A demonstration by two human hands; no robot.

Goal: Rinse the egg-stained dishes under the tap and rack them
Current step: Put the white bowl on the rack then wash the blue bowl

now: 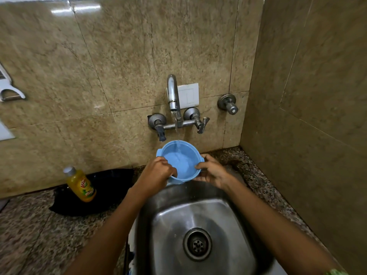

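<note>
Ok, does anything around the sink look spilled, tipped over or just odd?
Only the yellow dish soap bottle: it leans tilted on a black cloth left of the sink. The wall switch sits right behind the running tap.

Two bare forearms, no sleeves, green band [335, 271] at right wrist

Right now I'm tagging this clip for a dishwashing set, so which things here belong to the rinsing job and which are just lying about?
In the job:
- blue bowl, gripped by the left hand and right hand
- tap, running into the bowl
- sink below

Lying about:
- yellow dish soap bottle
- black bag behind it
- peeler on the wall
- wall switch
</note>
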